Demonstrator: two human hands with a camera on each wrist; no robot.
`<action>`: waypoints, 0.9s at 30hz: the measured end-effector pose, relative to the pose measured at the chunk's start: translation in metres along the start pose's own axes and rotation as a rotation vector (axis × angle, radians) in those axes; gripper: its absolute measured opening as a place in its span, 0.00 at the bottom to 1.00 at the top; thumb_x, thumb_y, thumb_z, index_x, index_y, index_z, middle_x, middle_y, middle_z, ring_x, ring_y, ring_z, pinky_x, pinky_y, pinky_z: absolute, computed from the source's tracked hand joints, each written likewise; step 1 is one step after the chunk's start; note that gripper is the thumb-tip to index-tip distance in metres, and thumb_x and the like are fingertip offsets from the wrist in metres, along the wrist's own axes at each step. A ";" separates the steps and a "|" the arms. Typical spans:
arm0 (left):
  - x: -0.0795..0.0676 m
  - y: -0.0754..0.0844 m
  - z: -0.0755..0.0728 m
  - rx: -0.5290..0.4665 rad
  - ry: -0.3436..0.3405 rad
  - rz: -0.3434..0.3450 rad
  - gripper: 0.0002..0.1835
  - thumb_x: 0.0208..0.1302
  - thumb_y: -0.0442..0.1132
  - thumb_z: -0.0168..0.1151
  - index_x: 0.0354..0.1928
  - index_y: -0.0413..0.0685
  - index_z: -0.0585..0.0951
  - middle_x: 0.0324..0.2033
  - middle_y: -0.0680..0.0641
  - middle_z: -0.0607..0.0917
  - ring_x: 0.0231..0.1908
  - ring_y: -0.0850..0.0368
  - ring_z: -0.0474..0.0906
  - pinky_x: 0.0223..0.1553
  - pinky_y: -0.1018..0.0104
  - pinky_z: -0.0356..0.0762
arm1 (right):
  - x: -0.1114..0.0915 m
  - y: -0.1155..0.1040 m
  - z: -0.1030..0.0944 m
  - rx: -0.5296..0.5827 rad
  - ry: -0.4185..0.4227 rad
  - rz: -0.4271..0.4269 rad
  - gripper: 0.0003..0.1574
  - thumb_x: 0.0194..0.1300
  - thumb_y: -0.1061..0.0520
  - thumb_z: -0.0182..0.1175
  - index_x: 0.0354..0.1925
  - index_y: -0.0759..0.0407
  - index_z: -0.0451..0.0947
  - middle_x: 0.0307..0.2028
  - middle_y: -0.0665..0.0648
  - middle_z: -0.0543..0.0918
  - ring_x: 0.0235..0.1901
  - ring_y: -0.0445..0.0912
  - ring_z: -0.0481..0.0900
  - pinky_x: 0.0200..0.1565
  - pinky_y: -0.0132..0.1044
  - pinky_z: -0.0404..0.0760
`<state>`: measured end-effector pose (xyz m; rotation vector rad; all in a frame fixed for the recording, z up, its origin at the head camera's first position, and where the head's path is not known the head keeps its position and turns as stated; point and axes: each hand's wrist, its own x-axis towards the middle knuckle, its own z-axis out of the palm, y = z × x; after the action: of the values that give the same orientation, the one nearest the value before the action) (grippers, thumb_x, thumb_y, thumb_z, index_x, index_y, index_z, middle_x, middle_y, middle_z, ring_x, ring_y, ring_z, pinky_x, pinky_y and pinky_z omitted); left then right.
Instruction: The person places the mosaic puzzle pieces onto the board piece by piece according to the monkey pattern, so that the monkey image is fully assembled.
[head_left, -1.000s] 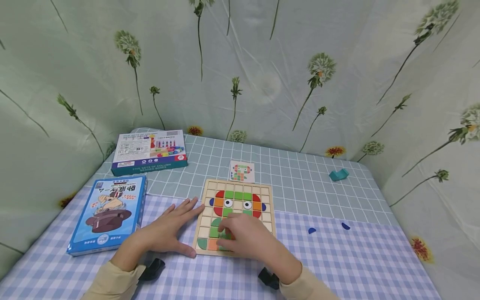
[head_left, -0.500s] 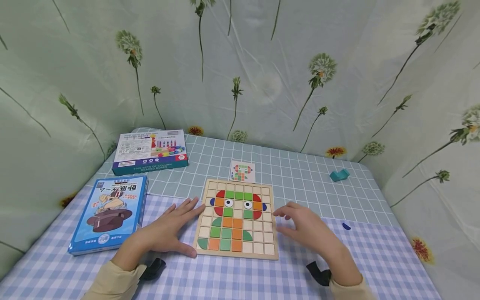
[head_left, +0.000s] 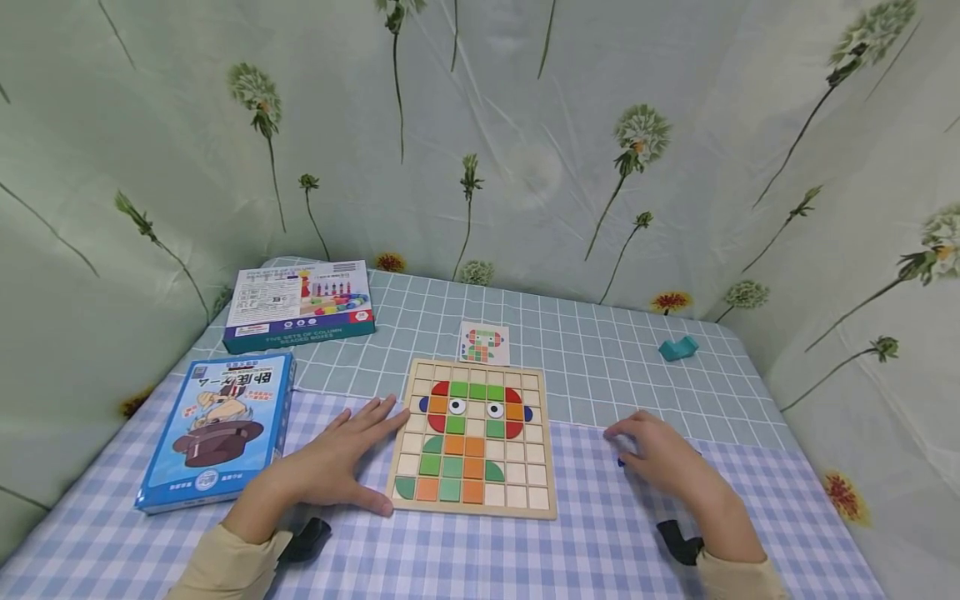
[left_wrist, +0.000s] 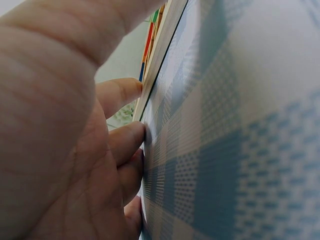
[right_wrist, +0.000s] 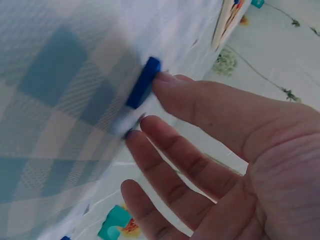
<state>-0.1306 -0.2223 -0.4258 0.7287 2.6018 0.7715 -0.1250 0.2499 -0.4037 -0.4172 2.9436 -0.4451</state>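
A wooden grid board (head_left: 550,475) lies on the table, with coloured tiles forming a face with two eye tiles above green and orange pieces. My left hand (head_left: 341,457) is spread at its left side, fingertips touching the board's edge and thumb by its lower corner. In the left wrist view the fingers (left_wrist: 125,142) rest along that edge. My right hand (head_left: 663,454) reaches over the cloth right of the board. Below it lies a blue half-round piece (right_wrist: 144,84), the thumb tip next to it and the fingers apart from it. Another blue piece is mostly hidden behind this hand.
A small picture card (head_left: 484,343) lies just beyond the board, showing a similar face. Two boxes, a blue one (head_left: 217,429) and a white and purple one (head_left: 300,304), stand at the left. A teal block (head_left: 678,349) sits at the back right.
My right hand has moved off the lower part of the board and out to the right, over the blue half-round pieces. My left hand has stayed at the board's edge.
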 end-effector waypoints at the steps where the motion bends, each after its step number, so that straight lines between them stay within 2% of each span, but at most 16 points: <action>1: 0.000 0.000 0.000 0.000 0.000 0.001 0.68 0.47 0.71 0.82 0.86 0.56 0.59 0.87 0.39 0.52 0.85 0.30 0.45 0.80 0.21 0.39 | 0.000 0.002 0.001 0.003 0.000 0.007 0.15 0.65 0.67 0.72 0.51 0.58 0.89 0.52 0.63 0.87 0.54 0.60 0.86 0.58 0.61 0.86; 8: 0.000 -0.002 0.001 0.001 0.001 0.004 0.68 0.47 0.71 0.81 0.86 0.56 0.58 0.87 0.39 0.52 0.86 0.30 0.45 0.80 0.20 0.39 | 0.002 0.005 0.001 0.036 0.000 0.025 0.12 0.67 0.67 0.71 0.47 0.57 0.89 0.41 0.53 0.85 0.42 0.46 0.81 0.48 0.51 0.86; 14: 0.001 -0.002 0.001 0.002 -0.001 -0.006 0.68 0.47 0.71 0.82 0.86 0.57 0.58 0.87 0.39 0.51 0.86 0.31 0.44 0.80 0.21 0.38 | 0.004 0.008 0.001 0.050 -0.005 0.014 0.11 0.66 0.68 0.70 0.45 0.57 0.89 0.36 0.48 0.84 0.37 0.41 0.77 0.43 0.45 0.84; 19: 0.001 -0.002 0.001 0.004 0.000 -0.006 0.68 0.46 0.71 0.82 0.86 0.57 0.59 0.87 0.39 0.51 0.86 0.31 0.44 0.80 0.21 0.38 | 0.004 0.012 -0.001 0.081 -0.017 -0.007 0.11 0.66 0.68 0.70 0.45 0.58 0.90 0.37 0.48 0.87 0.38 0.40 0.80 0.43 0.42 0.85; 27: -0.001 -0.002 0.001 -0.003 0.003 0.004 0.68 0.46 0.71 0.82 0.86 0.55 0.59 0.87 0.38 0.52 0.85 0.30 0.44 0.80 0.21 0.39 | 0.000 0.013 -0.005 0.154 -0.070 0.034 0.14 0.62 0.64 0.75 0.47 0.57 0.89 0.39 0.48 0.88 0.40 0.40 0.81 0.44 0.40 0.85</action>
<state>-0.1305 -0.2235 -0.4273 0.7331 2.6018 0.7789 -0.1288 0.2636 -0.4032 -0.3558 2.8195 -0.6336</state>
